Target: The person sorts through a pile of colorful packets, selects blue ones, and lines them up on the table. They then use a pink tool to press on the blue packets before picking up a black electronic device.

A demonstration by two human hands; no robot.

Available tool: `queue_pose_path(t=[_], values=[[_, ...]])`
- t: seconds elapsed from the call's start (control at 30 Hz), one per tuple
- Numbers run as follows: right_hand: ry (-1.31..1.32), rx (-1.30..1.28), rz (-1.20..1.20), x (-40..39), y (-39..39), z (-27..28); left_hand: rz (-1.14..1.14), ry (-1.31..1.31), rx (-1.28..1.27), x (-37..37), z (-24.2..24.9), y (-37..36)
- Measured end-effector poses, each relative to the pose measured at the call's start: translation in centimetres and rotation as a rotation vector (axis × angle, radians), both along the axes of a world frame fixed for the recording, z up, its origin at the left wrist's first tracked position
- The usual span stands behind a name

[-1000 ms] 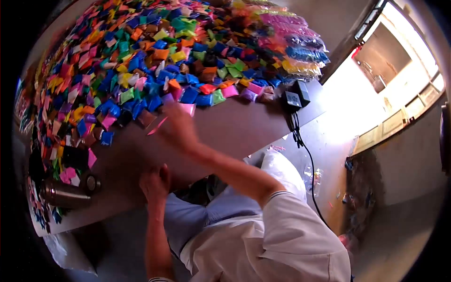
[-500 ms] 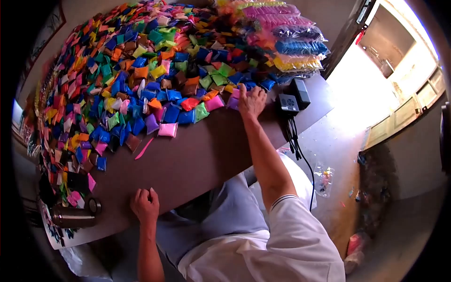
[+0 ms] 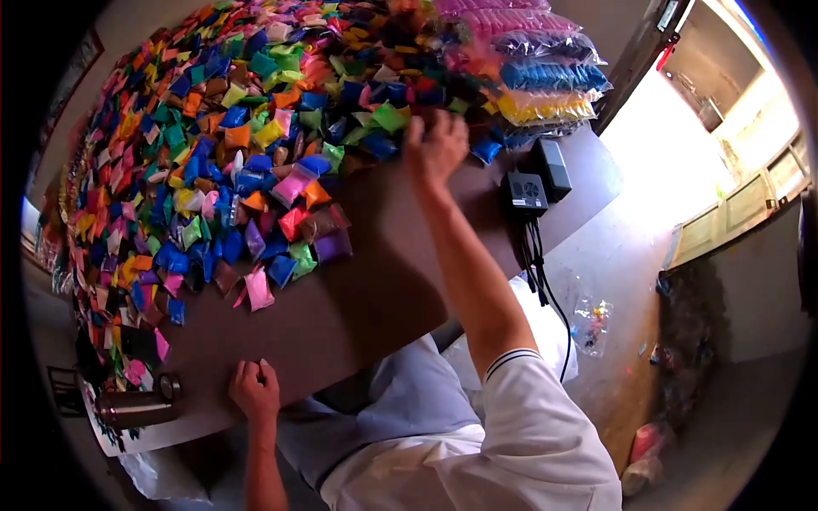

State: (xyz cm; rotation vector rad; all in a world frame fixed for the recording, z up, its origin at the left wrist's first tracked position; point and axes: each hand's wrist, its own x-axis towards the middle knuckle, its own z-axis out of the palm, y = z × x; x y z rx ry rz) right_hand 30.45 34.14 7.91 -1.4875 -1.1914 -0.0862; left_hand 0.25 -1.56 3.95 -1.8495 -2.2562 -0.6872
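Observation:
A large heap of small, brightly coloured soft packets (image 3: 243, 183) covers the far and left parts of the brown table. At the right edge of the heap is my right hand (image 3: 436, 146), slightly blurred, its fingers apart and holding nothing I can see. Blue packets lie on either side of it, one blue packet (image 3: 486, 152) to its right. My left hand (image 3: 255, 389) rests at the front edge of the table, fingers curled in, with nothing visible in them. Nearer the front of the heap are a purple packet (image 3: 333, 246) and a pink packet (image 3: 258, 289).
Clear bags of sorted packets (image 3: 545, 77) are stacked at the back right. Two dark box-shaped devices (image 3: 526, 192) with cables stand by the right edge. A metal flask (image 3: 136, 409) lies at the left corner of the brown tabletop (image 3: 341, 315). Beyond is a bright doorway.
Several packets from the heap's right front have shifted left and nearer the front edge. My right hand has moved back and slightly left. My left hand stays near the table edge.

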Motion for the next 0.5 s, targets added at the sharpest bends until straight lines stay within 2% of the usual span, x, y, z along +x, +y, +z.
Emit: queue_pose_path(t=[0.03, 0.07, 0.13, 0.27, 0.33, 0.37, 0.43, 0.47, 0.5], values=[[-0.012, 0.031, -0.192, 1.7, 1.2, -1.1, 0.001, -0.004, -0.001, 0.1, 0.1, 0.1], [-0.033, -0.033, -0.250, 3.8, 1.3, -1.4, -0.009, 0.012, -0.004, 0.1, 0.2, 0.1], [0.063, -0.270, -0.289, 5.4, 1.5, -1.9, -0.016, 0.033, -0.014, 0.0, 0.5, 0.1], [0.002, -0.241, -0.308, 3.2, 3.1, -4.6, -0.029, 0.112, -0.027, 0.0, 0.7, 0.3], [0.640, 0.004, 0.529, -0.8, 3.0, -3.8, -0.021, 0.151, -0.039, 0.1, 0.7, 0.4], [0.645, 0.003, 0.539, -1.3, 2.9, -2.8, -0.043, 0.111, -0.032, 0.1, 0.9, 0.4], [0.425, 0.176, 0.447, -1.9, 2.8, -1.0, -0.040, 0.075, -0.029, 0.1, 1.0, 0.1], [0.166, 0.280, 0.250, -1.0, 5.2, -1.9, -0.015, 0.052, -0.038, 0.2, 0.9, 0.2], [0.134, 0.128, 0.228, 0.2, 6.0, -1.6, 0.007, 0.029, -0.047, 0.2, 0.8, 0.2]])
